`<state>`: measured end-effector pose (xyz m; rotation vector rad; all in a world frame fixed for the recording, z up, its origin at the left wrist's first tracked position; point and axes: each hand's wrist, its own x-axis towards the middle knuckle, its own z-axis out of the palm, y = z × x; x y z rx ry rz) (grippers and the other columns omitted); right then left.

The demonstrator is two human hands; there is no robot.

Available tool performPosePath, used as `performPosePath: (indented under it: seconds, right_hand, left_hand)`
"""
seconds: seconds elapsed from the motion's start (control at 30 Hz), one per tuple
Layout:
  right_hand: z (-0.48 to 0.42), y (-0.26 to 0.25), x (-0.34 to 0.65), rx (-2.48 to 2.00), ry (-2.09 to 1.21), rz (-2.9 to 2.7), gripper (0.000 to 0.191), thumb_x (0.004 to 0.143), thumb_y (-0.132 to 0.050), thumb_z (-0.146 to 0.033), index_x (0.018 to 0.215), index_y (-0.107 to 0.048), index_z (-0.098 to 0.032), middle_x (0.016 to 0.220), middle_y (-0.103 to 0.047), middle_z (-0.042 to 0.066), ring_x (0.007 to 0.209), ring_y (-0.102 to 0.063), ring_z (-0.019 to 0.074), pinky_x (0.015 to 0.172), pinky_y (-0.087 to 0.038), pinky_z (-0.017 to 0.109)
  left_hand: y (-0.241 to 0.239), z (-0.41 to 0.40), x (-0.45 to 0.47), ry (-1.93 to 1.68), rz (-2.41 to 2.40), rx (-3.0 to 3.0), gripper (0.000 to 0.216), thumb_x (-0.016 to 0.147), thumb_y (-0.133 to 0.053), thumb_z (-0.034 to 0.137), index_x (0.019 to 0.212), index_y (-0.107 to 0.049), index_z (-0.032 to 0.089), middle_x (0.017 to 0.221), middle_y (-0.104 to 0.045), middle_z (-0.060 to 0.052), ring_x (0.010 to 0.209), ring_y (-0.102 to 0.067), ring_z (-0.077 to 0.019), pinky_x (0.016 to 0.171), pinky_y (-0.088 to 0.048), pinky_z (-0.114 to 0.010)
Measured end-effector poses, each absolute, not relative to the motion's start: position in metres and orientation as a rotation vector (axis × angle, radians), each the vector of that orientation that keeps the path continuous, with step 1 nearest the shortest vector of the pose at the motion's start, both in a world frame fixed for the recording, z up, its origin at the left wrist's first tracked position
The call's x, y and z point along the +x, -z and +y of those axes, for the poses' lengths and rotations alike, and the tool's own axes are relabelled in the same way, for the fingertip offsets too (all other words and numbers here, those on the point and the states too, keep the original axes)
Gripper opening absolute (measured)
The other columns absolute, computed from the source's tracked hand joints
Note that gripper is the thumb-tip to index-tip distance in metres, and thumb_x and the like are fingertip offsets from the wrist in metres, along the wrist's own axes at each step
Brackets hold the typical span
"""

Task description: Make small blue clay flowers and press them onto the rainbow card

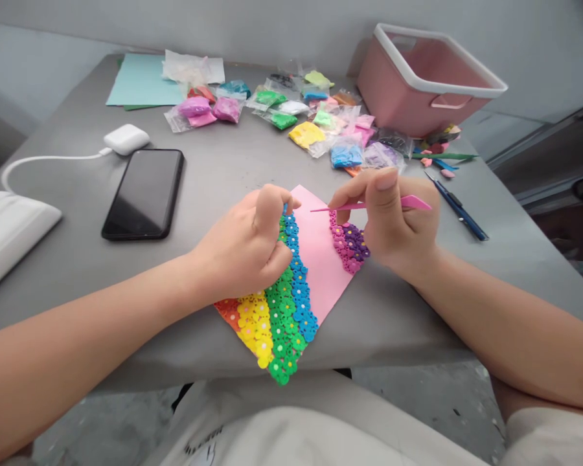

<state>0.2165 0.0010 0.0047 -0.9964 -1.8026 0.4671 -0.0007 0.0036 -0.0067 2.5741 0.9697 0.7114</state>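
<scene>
A pink card [315,272] lies at an angle near the table's front edge. Bands of small clay flowers cover parts of it: orange, yellow, green flowers [282,323], blue flowers [301,291], and pink and purple flowers [352,243] at the right corner. My left hand [250,243] is over the card's left side with its fingers curled in; whatever its fingertips hold, if anything, is hidden. Between thumb and fingers, my right hand [398,226] grips a pink plastic clay modelling tool [415,202]. Its thin point faces left, above the bare pink strip.
Bags of coloured clay [306,134] lie scattered along the back. A pink bin [398,97] stands at back right, a blue craft knife [461,207] below it. Left are a phone [143,194], a white earbud case [126,139], a white power bank [10,233] and blue paper [143,81].
</scene>
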Motion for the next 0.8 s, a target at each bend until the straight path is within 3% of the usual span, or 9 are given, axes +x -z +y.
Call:
performPosePath:
  seconds: [0.17, 0.33, 0.53, 0.67, 0.8]
  right_hand:
    - [0.004, -0.004, 0.217, -0.967, -0.476, -1.786, 0.058, 0.102, -0.042, -0.062, 0.069, -0.068, -0.022, 0.055, -0.060, 0.001, 0.054, -0.059, 0.0139, 0.056, -0.042, 0.033]
    - [0.004, -0.004, 0.217, -0.971, -0.476, -1.776, 0.058, 0.101, -0.042, -0.063, 0.069, -0.069, -0.022, 0.055, -0.061, 0.002, 0.054, -0.060, 0.0140, 0.056, -0.042, 0.033]
    - [0.004, -0.005, 0.217, -0.970, -0.460, -1.779, 0.059, 0.102, -0.042, -0.063, 0.068, -0.068, -0.022, 0.054, -0.061, 0.001, 0.054, -0.059, 0.0141, 0.055, -0.041, 0.033]
    - [0.004, -0.006, 0.217, -0.977, -0.469, -1.777, 0.058, 0.101, -0.042, -0.063, 0.068, -0.068, -0.023, 0.056, -0.061, 0.002, 0.054, -0.059, 0.0149, 0.055, -0.041, 0.033]
    - [0.004, -0.007, 0.217, -0.999, -0.460, -1.770, 0.061, 0.100, -0.041, -0.067, 0.066, -0.067, -0.023, 0.058, -0.063, 0.003, 0.055, -0.060, 0.0153, 0.054, -0.042, 0.034]
  left_hand:
    - [0.007, 0.008, -0.001, -0.634, 0.954, 2.605, 0.024, 0.085, -0.045, 0.016, 0.106, -0.033, 0.018, 0.121, -0.066, -0.025, 0.118, -0.063, -0.0379, 0.096, -0.052, -0.057]
    - [0.007, 0.008, -0.002, -0.589, 0.959, 2.609, 0.024, 0.086, -0.044, 0.020, 0.108, -0.035, 0.017, 0.123, -0.066, -0.024, 0.118, -0.064, -0.0375, 0.096, -0.053, -0.056]
    - [0.007, 0.011, -0.004, -0.565, 0.980, 2.619, 0.028, 0.087, -0.043, 0.023, 0.113, -0.033, 0.017, 0.142, -0.056, -0.028, 0.143, -0.047, -0.0411, 0.113, -0.042, -0.061]
    - [0.005, 0.015, -0.003, -0.469, 0.993, 2.620, 0.017, 0.088, -0.038, 0.026, 0.102, -0.031, 0.021, 0.126, -0.065, -0.026, 0.135, -0.054, -0.0437, 0.104, -0.046, -0.063]
    - [0.002, 0.014, -0.002, -0.418, 1.031, 2.609, 0.019, 0.088, -0.036, 0.028, 0.104, -0.032, 0.019, 0.119, -0.067, -0.026, 0.124, -0.062, -0.0440, 0.097, -0.050, -0.062]
